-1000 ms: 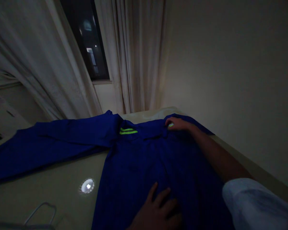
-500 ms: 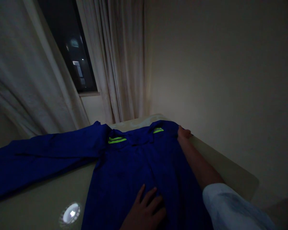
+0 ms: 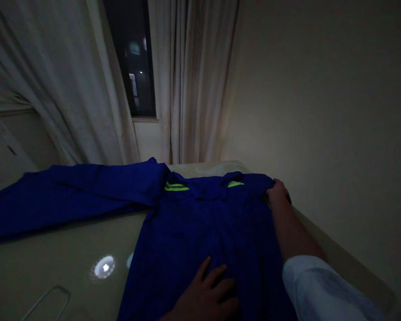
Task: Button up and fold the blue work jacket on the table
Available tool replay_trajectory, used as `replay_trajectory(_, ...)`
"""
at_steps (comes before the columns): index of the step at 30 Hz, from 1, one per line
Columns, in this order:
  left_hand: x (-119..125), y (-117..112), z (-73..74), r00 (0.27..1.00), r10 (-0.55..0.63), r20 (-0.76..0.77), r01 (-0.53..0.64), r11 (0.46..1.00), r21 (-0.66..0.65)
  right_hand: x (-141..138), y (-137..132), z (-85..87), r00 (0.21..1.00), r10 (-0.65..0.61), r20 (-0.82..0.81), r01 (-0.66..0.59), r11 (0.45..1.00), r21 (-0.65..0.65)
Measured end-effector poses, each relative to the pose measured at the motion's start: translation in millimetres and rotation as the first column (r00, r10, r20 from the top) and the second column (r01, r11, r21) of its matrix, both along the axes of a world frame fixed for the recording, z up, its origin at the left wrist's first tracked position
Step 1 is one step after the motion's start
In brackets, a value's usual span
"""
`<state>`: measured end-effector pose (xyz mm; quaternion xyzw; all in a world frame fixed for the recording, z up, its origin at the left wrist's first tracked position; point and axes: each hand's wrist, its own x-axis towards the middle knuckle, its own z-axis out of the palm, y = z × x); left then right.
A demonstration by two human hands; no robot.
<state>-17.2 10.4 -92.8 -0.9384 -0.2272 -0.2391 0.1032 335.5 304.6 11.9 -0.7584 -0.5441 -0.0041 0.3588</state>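
A dark blue long-sleeved jacket [image 3: 194,236] lies spread on a pale, glossy table [image 3: 80,249], its collar at the far side. Bright yellow-green stripes show on both sides below the collar, and one sleeve stretches out to the left. Flat on the lower front of the jacket rests my left hand [image 3: 209,294], its fingers spread. My right hand [image 3: 279,191] reaches to the far right shoulder and is closed on the cloth there; part of its fingers is hidden. The sleeve beyond that hand is mostly out of sight.
Light curtains [image 3: 200,80] hang behind the table beside a dark window [image 3: 137,67]. A plain wall [image 3: 337,111] runs close along the right edge. A lamp's reflection glints on the tabletop, and a thin looped outline [image 3: 58,290] shows at the lower left.
The camera view has turned left, so the scene sits further right. My right hand has moved slightly outward along the shoulder. My left hand stays flat on the jacket.
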Motion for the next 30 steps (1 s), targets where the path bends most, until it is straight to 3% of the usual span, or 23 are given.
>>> replay_trajectory(2,-0.8,0.3,0.6,1.0,-0.008,-0.004,0.008,1.0,-0.025,-23.6,10.9,0.9,0.997,0.06,0.053,-0.06,0.998,0.011)
replay_trajectory(4,-2.4,-1.2,5.6,1.0,-0.019,-0.01,0.018,0.996,-0.088,-52.0,11.9,-9.3,0.971,0.205,0.126,-0.205,0.979,-0.012)
replay_trajectory(6,-5.3,-4.3,15.9,0.999,-0.054,0.01,0.054,0.971,-0.232,-76.8,1.0,-28.7,0.893,0.408,0.19,-0.4,0.913,-0.083)
replay_trajectory(8,-9.8,-5.6,29.7,0.991,-0.041,0.125,0.094,0.883,-0.46,-91.1,-18.3,-50.7,0.796,0.563,0.22,-0.54,0.826,-0.161)
replay_trajectory(10,-15.8,1.2,44.1,0.93,0.155,0.334,0.126,0.719,-0.684,-93.6,-38.5,-67.9,0.758,0.61,0.229,-0.58,0.792,-0.192)
replay_trajectory(11,-19.5,9.3,50.9,0.841,0.325,0.432,0.151,0.626,-0.765,-91.6,-46.8,-73.3,0.753,0.611,0.244,-0.58,0.792,-0.191)
replay_trajectory(12,-23.6,21.0,57.3,0.687,0.525,0.503,0.197,0.532,-0.823,-88.5,-53.1,-76.4,0.75,0.605,0.267,-0.576,0.796,-0.186)
replay_trajectory(13,-28.1,35.8,63.2,0.486,0.701,0.522,0.261,0.454,-0.852,-85.4,-57.5,-77.5,0.743,0.602,0.292,-0.574,0.798,-0.184)
replay_trajectory(15,-38.3,72.1,73.7,0.067,0.907,0.415,0.41,0.355,-0.84,-81.0,-61.4,-75.4,0.725,0.606,0.328,-0.573,0.794,-0.2)
replay_trajectory(16,-43.6,91.7,78.2,-0.04,0.931,0.364,0.437,0.343,-0.832,-80.4,-61.9,-73.2,0.72,0.609,0.333,-0.569,0.793,-0.219)
replay_trajectory(18,-53.6,129.3,85.2,-0.157,0.943,0.295,0.441,0.334,-0.833,-81.6,-62.3,-68.8,0.726,0.607,0.324,-0.55,0.795,-0.257)
replay_trajectory(21,-64.7,174.2,89.7,-0.207,0.95,0.233,0.403,0.3,-0.865,-84.7,-64.4,-64.8,0.743,0.579,0.336,-0.502,0.814,-0.292)
replay_trajectory(25,-70.9,210.4,87.6,-0.218,0.964,0.149,0.31,0.213,-0.927,-82.9,-66.5,-64.8,0.776,0.499,0.385,-0.407,0.864,-0.298)
replay_trajectory(27,-74.7,218.5,86.9,-0.192,0.967,0.167,0.241,0.212,-0.947,-80.2,-65.7,-66.3,0.805,0.451,0.385,-0.36,0.888,-0.288)
replay_trajectory(30,-94.2,215.7,90.0,-0.109,0.963,0.248,0.15,0.262,-0.953,-77.7,-63.4,-69.6,0.807,0.479,0.344,-0.394,0.872,-0.289)
